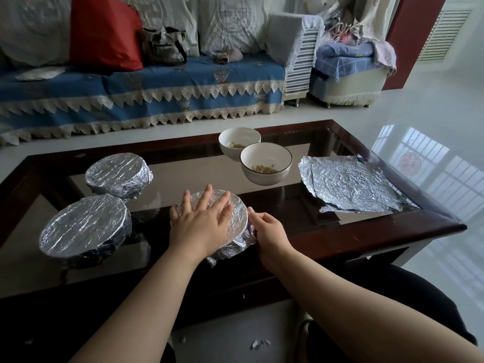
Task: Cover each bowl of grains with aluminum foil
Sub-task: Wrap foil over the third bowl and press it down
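Head view shows the left hand (pixel 203 218) lying flat, fingers spread wide, on top of the foil-wrapped bowl (pixel 235 224) nearest the person, pressing the cover down. Just to the right of it, the right hand (pixel 264 229) has its fingers curled in against the bowl's side and seems to pinch the crumpled foil skirt (pixel 230 251) at the rim; how firmly it grips I cannot tell.

Below both hands the skirt flares out loose and ragged, so this bowl is not yet sealed. If the right hand pulls too hard on the thin sheet, it could tear at the rim. If the left hand bears down too heavily, the flat top could dent or split. The bowl also sits close to the near edge of the glass-topped bench (pixel 340 231), and a sideways tug could slide it on that smooth surface.

To the left of the left hand stand two finished bowls: one covered bowl (pixel 85 226) nearby and another covered bowl (pixel 117 174) beyond it. Ahead of the hands wait two open white bowls, the near open bowl (pixel 265 163) and the far open bowl (pixel 239 142), each holding a few grains. Well to the right of the right hand lies a stack of wrinkled foil sheets (pixel 351 184), reaching the bench's edge, where a careless reach could sweep them off.
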Motion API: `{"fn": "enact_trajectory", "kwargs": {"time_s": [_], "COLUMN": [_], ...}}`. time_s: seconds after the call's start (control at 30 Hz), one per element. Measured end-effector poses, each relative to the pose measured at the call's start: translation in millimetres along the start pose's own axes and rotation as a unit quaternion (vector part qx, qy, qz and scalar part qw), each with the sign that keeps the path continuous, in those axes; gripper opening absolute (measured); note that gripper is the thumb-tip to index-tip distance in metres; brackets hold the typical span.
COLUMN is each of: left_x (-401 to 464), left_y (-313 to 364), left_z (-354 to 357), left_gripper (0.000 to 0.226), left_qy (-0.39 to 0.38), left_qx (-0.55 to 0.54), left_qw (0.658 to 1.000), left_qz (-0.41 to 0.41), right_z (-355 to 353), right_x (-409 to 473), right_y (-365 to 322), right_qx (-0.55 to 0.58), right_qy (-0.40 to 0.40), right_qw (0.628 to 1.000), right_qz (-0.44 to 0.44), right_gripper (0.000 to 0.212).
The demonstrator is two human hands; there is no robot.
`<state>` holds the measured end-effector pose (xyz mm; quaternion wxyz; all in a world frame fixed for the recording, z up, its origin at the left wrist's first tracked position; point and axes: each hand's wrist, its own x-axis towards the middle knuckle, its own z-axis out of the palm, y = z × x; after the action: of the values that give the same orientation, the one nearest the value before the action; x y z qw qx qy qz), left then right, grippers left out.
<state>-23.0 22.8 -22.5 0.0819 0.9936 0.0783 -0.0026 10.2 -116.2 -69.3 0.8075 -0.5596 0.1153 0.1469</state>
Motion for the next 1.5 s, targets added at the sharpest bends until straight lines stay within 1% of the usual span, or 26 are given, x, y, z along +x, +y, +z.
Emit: {"fn": "enact_trajectory", "kwargs": {"time_s": [0.17,0.3,0.43,0.57,0.63,0.7,0.8,0.87,0.93,1.0,1.07,1.13,1.17,1.2,1.23,1.3,1.4,1.43,1.5], "left_x": [0.6,0.8,0.4,1.3,1.5,-1.2,-8.8,-9.3,-6.5,-2.2,0.9,2.2,2.5,2.9,2.8,2.3,-0.6,-1.2,-2.0], "left_y": [0.8,1.8,1.1,2.9,3.3,1.3,-3.4,-4.9,-6.5,-8.7,-10.6,-11.4,-11.6,-11.5,-11.2,-9.7,-6.6,-6.0,-5.2], "left_z": [-0.2,0.2,0.0,-1.4,-5.8,-11.2,-16.0,-15.0,-12.9,-9.9,-6.4,-4.0,-3.3,-3.2,-3.4,-3.5,-3.8,-3.7,-3.5], "left_gripper": [0.052,0.052,0.052,0.057,0.064,0.071,0.08,0.084,0.085,0.086,0.086,0.089,0.09,0.09,0.091,0.094,0.096,0.096,0.096], "left_qy": [-0.001,0.0,0.001,-0.009,-0.027,-0.049,-0.058,-0.044,-0.02,-0.02,-0.044,-0.053,-0.053,-0.052,-0.051,-0.05,-0.045,-0.043,-0.038], "left_qx": [-0.002,-0.002,0.002,-0.002,-0.023,-0.04,0.016,0.058,0.077,0.071,0.049,0.043,0.042,0.04,0.036,0.031,0.028,0.029,0.028], "left_qw": [1.0,1.0,1.0,1.0,0.999,0.997,0.998,0.997,0.995,0.993,0.994,0.994,0.994,0.995,0.995,0.996,0.997,0.997,0.997], "left_qz": [-0.004,-0.006,-0.007,-0.021,-0.032,-0.038,-0.034,-0.01,0.051,0.094,0.092,0.086,0.084,0.081,0.077,0.07,0.062,0.061,0.06], "right_z": [3.3,3.7,3.8,3.4,3.3,3.3,1.9,0.9,0.6,1.3,-0.4,-3.1,-5.6,-8.9,-12.0,-16.3,-16.5,-15.6,-15.3], "right_x": [1.6,1.8,3.2,7.6,11.3,16.5,21.5,23.3,26.9,27.2,21.0,10.2,7.2,5.3,4.1,3.5,-0.5,-2.4,-1.7], "right_y": [0.8,-3.1,-6.3,-2.6,-2.2,-5.5,-12.6,-15.7,-18.7,-25.5,-35.5,-41.0,-38.7,-34.7,-29.9,-21.8,-18.2,-17.4,-14.4], "right_qx": [0.0,-0.011,-0.037,-0.052,-0.086,-0.14,-0.217,-0.271,-0.32,-0.358,-0.372,-0.319,-0.263,-0.196,-0.132,-0.027,0.095,0.111,0.094], "right_qy": [0.001,-0.014,-0.023,-0.005,0.015,0.026,0.016,0.001,-0.005,-0.015,-0.044,-0.089,-0.115,-0.145,-0.175,-0.215,-0.204,-0.188,-0.179], "right_qw": [1.0,1.0,0.999,0.999,0.996,0.989,0.975,0.961,0.946,0.933,0.927,0.936,0.944,0.952,0.957,0.963,0.969,0.973,0.979], "right_qz": [0.025,0.024,0.02,0.014,-0.005,-0.031,-0.042,-0.044,-0.046,-0.022,0.031,0.121,0.163,0.187,0.192,0.16,0.101,0.079,0.038], "right_gripper": [0.021,0.009,0.018,0.013,0.024,0.029,0.035,0.032,0.035,0.048,0.064,0.072,0.072,0.069,0.064,0.055,0.031,0.03,0.028]}}
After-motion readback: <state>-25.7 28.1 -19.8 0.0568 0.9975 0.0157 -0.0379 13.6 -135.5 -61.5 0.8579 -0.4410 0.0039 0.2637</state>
